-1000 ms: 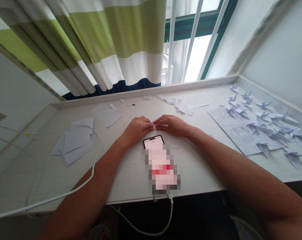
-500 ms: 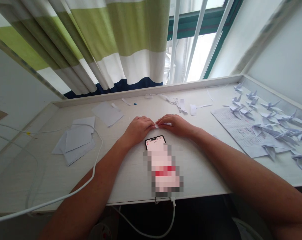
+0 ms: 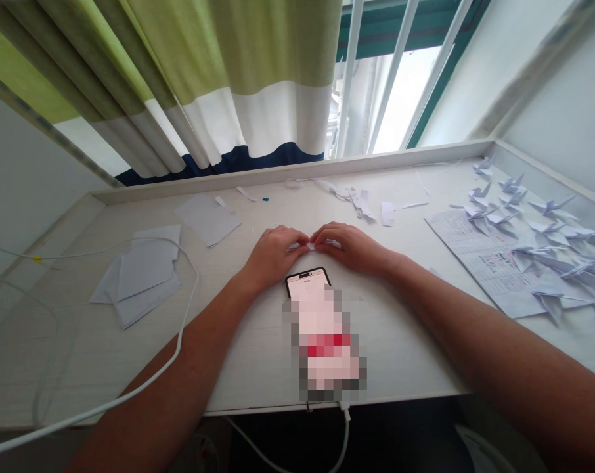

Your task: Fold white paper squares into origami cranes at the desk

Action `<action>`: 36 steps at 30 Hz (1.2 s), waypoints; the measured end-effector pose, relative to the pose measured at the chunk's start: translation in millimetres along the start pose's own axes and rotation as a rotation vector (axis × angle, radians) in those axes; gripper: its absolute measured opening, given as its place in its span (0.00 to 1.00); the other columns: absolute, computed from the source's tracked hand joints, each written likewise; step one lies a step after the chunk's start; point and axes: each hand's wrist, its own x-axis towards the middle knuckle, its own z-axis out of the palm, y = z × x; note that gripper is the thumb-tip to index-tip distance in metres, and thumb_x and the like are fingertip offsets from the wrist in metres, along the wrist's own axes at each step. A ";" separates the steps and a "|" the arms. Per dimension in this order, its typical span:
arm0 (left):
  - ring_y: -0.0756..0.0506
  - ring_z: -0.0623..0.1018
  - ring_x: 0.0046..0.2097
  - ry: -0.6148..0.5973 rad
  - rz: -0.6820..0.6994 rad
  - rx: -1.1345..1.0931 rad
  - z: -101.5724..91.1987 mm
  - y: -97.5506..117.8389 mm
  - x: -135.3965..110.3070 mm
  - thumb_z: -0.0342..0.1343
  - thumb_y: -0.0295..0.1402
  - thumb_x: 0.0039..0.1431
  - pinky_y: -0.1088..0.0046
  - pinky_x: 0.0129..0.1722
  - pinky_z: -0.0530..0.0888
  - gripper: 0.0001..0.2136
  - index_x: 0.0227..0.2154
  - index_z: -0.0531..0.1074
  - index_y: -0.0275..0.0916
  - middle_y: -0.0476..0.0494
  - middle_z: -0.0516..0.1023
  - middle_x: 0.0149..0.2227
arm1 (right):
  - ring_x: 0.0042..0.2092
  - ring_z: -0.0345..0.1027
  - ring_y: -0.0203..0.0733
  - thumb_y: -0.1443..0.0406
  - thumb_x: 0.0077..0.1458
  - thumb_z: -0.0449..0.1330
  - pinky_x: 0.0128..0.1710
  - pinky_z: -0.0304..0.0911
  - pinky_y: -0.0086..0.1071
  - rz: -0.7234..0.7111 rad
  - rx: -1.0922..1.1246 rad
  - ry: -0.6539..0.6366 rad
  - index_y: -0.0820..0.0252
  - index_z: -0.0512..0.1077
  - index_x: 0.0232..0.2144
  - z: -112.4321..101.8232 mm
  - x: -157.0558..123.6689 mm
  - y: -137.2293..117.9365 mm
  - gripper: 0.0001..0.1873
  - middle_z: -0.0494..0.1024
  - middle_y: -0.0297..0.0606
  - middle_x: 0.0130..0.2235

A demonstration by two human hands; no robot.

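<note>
My left hand (image 3: 282, 248) and my right hand (image 3: 344, 244) meet fingertip to fingertip over the middle of the white desk. Between them they pinch a small folded piece of white paper (image 3: 312, 246), mostly hidden by the fingers. Both hands are closed on it, with thumbs and fingers pressed together. Just below the hands lies a phone (image 3: 308, 281), its screen lit and largely blurred out, with a white cable plugged into its lower end.
Several folded paper cranes (image 3: 548, 230) crowd the right side, some on a written sheet (image 3: 484, 263). Square paper sheets (image 3: 147, 266) are stacked at left, with another pile (image 3: 209, 220) behind. Paper scraps (image 3: 364, 205) lie at the back. A white cable (image 3: 182, 328) crosses my left forearm.
The camera view has tilted down and shifted slightly. My hands stay together at the paper, with a slight shift of the fingers; a bit of white now shows under my left fingers.
</note>
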 end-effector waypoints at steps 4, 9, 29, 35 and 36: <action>0.42 0.80 0.45 0.034 -0.049 -0.073 2.3 0.1 0.4 0.62 0.33 0.65 0.61 0.51 0.72 0.04 0.35 0.81 0.44 0.48 0.85 0.39 | 0.48 0.78 0.47 0.64 0.67 0.61 0.53 0.70 0.43 0.041 0.037 0.013 0.57 0.81 0.42 -1.7 0.1 -3.1 0.09 0.85 0.42 0.45; 0.42 0.81 0.46 0.068 -0.083 -0.117 4.1 0.3 0.6 0.63 0.33 0.64 0.59 0.53 0.72 0.06 0.42 0.82 0.45 0.48 0.86 0.40 | 0.47 0.78 0.46 0.64 0.65 0.63 0.52 0.70 0.41 0.096 0.084 0.055 0.56 0.82 0.36 0.9 3.2 -2.7 0.08 0.85 0.40 0.43; 0.42 0.82 0.46 0.118 -0.293 -0.360 8.9 2.2 -0.2 0.67 0.33 0.57 0.62 0.53 0.78 0.08 0.40 0.84 0.44 0.45 0.85 0.40 | 0.41 0.82 0.45 0.67 0.55 0.68 0.46 0.76 0.37 0.346 0.416 0.153 0.58 0.82 0.33 5.3 10.3 -7.2 0.02 0.87 0.39 0.38; 0.43 0.83 0.45 0.111 -0.326 -0.383 9.3 2.2 1.1 0.67 0.32 0.56 0.63 0.53 0.77 0.09 0.40 0.83 0.42 0.45 0.86 0.41 | 0.42 0.81 0.46 0.68 0.56 0.67 0.46 0.75 0.38 0.328 0.339 0.173 0.58 0.82 0.33 8.7 10.6 -7.3 0.03 0.87 0.39 0.38; 0.43 0.83 0.45 0.104 -0.323 -0.381 9.1 2.2 1.3 0.66 0.32 0.56 0.63 0.53 0.77 0.09 0.41 0.83 0.42 0.46 0.86 0.41 | 0.42 0.81 0.46 0.68 0.56 0.67 0.46 0.75 0.38 0.329 0.328 0.180 0.58 0.82 0.32 9.1 10.7 -7.2 0.03 0.87 0.39 0.38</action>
